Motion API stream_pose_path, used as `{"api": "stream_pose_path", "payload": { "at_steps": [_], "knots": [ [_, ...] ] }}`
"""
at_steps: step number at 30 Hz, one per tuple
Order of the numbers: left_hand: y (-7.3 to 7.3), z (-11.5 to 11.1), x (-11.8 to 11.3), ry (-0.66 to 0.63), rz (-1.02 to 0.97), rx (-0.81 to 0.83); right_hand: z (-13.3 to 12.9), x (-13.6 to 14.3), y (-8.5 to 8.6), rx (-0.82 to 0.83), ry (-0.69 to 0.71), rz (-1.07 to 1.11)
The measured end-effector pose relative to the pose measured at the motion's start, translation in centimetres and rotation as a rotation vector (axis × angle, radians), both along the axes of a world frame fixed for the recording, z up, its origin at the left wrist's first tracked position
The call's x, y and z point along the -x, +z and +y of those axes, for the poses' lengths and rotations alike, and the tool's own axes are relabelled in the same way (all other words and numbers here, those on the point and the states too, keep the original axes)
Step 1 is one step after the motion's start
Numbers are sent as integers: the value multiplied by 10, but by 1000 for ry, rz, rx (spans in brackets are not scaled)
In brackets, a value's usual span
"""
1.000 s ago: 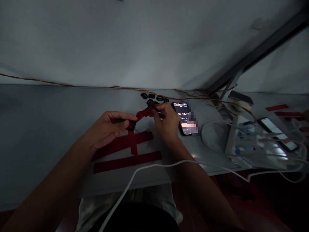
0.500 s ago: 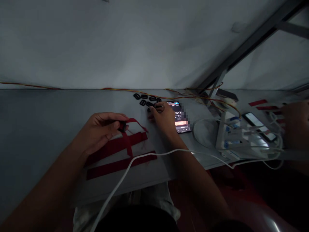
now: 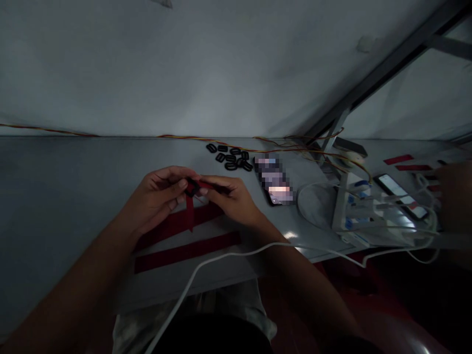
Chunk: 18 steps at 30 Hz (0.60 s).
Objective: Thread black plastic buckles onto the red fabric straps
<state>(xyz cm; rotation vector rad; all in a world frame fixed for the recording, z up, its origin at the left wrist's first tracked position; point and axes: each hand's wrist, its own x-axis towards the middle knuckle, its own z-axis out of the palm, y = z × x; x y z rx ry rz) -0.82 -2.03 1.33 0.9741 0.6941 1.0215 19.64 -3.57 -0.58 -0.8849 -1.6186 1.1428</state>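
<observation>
My left hand (image 3: pixel 158 196) is closed on a small black strap buckle (image 3: pixel 192 187), pinched between thumb and fingers. A narrow red strap (image 3: pixel 189 214) passes at the buckle and hangs down below it. From the right, my right hand (image 3: pixel 232 197) pinches a part of the red strap close to the buckle; its fingertips nearly meet those of the left. Under the hands lie a wide red strip (image 3: pixel 165 227) and, nearer the table edge, another red strip (image 3: pixel 188 251). Several black buckles (image 3: pixel 230 158) lie in a loose group beyond my right hand.
A phone (image 3: pixel 273 182) lies right of the buckles. A white power strip (image 3: pixel 346 206) with plugs and cables stands farther right, near a second phone (image 3: pixel 401 195). A white cable (image 3: pixel 221 255) crosses the front. At far right another person's blurred arm (image 3: pixel 457 196) shows beside red strips.
My right hand has left the group of buckles and moved left to the strap at my left hand. The left hand still holds the buckle.
</observation>
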Motion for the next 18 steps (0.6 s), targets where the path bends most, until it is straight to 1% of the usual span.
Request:
{"api": "stream_pose_path", "payload": {
  "at_steps": [3,6,8,10,12,14,16,18],
  "knots": [
    [0,0,-1,16,109,-59,4,-4,-5,-57,-150,-79],
    [1,-1,-3,64,312,-158,6,-11,-5,-161,-204,-155],
    [2,-1,-4,98,420,-226,6,-13,-3,-208,-230,-147],
    [4,-2,-5,138,488,-300,6,-13,-1,-215,-294,-120],
    [4,-2,-5,183,519,-360,6,-12,-1,-179,-401,-81],
    [2,-1,-2,223,517,-381,8,-14,-1,-113,-539,-6],
    [-1,2,3,242,524,-368,12,-21,0,-54,-695,138],
    [-6,7,6,246,563,-362,18,-31,2,-24,-821,302]
  ]
}}
